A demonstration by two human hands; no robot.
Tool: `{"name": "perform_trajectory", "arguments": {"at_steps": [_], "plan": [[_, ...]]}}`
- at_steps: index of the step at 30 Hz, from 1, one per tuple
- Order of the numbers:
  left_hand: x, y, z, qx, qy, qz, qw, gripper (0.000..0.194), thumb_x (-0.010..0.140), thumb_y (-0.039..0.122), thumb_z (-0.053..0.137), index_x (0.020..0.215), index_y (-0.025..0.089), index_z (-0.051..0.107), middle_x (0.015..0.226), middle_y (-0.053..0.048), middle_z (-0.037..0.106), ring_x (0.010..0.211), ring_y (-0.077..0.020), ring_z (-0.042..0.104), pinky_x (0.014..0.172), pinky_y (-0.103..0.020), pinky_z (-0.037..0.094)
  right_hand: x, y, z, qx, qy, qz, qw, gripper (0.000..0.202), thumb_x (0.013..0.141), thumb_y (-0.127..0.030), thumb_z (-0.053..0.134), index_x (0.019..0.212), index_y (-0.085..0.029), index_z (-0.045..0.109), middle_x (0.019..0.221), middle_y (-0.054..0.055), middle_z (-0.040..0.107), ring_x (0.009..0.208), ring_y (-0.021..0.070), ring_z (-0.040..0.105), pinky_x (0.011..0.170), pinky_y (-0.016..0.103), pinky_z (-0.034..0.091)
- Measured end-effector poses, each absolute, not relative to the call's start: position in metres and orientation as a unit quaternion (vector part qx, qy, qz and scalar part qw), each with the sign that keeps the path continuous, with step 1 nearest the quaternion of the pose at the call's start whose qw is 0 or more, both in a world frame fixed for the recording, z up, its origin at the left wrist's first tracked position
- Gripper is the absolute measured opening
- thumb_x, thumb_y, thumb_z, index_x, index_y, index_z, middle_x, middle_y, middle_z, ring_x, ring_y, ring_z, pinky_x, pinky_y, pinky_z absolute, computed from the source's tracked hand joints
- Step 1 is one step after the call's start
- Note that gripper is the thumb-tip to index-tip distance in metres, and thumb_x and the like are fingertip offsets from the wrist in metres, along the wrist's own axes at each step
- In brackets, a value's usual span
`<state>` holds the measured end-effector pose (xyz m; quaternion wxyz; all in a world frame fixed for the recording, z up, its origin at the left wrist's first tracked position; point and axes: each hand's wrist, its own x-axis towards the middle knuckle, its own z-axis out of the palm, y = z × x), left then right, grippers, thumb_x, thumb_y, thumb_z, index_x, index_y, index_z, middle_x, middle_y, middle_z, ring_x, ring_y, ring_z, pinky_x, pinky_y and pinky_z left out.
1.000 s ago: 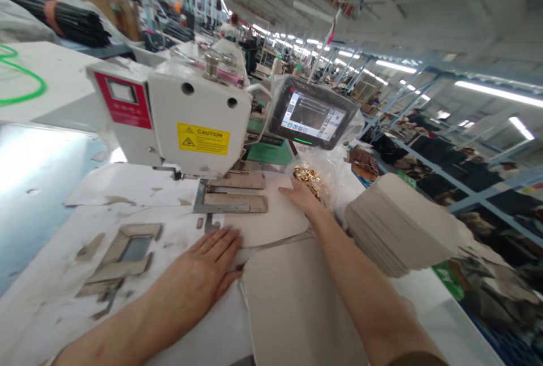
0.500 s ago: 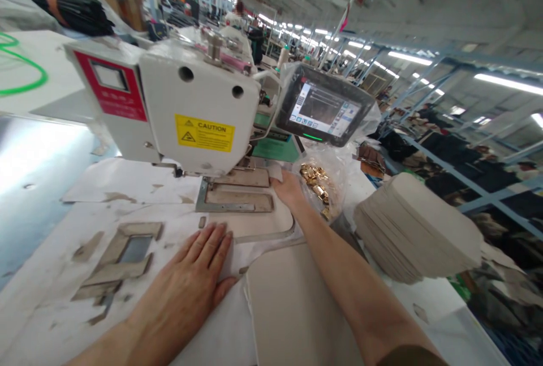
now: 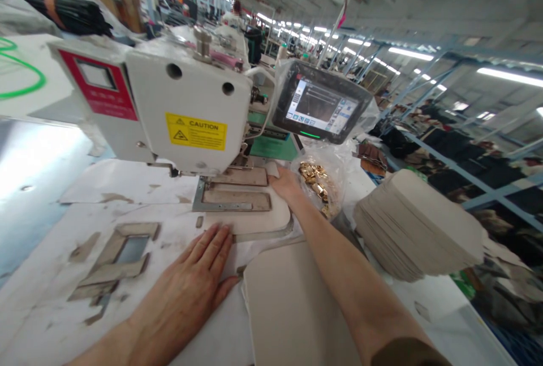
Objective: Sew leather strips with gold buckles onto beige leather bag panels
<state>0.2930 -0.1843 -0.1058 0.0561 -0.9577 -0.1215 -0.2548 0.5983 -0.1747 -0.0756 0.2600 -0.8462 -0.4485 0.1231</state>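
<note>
On the left, the white-covered counter (image 3: 42,309) carries a brown cut-out frame (image 3: 108,253) with scraps about it, and a strip of covering between that and the left hand (image 3: 190,278). Here's that hand, palm down, fingers side by side, its grip pinching nothing, fingertips at the near-left edge of the beige panel (image 3: 252,223). And the panel has come in! A second ago it jutted out to the right; now it lies partly under the metal clamp (image 3: 223,206), just below the machine head (image 3: 190,111). Placing looks nearly done, I'd judge; near edge and rounded right corner both show. Right hand (image 3: 285,182) next, pulled in leftward since then, at the panel's far-right end; whether its grip pinches or merely presses, I can't tell. Little room there: a bag (image 3: 339,176) of gold metal pieces (image 3: 316,182) sits just beside the wrist. Nearer, more beige panels (image 3: 292,298) lie below the right forearm, a narrow gap before the clamped one. Far right, the tall stack (image 3: 418,224) leans, well apart from both hands.
</note>
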Motion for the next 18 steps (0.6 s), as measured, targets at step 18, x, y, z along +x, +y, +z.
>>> {"name": "perform_trajectory", "arguments": {"at_steps": [18], "plan": [[0.293,-0.183,-0.103,-0.957,-0.133,-0.252,0.06,0.065,0.098,0.055,0.035,0.127,0.006,0.066,0.135,-0.019,0.065,0.124,-0.0361,0.061,0.1,-0.049,0.053,0.58,-0.176,-0.057,-0.853,-0.465,0.105,0.213,0.029,0.092,-0.02,0.052,0.116,-0.015,0.067,0.11,0.013,0.072,0.106,0.0286,0.067,0.096,0.039,0.051]]}}
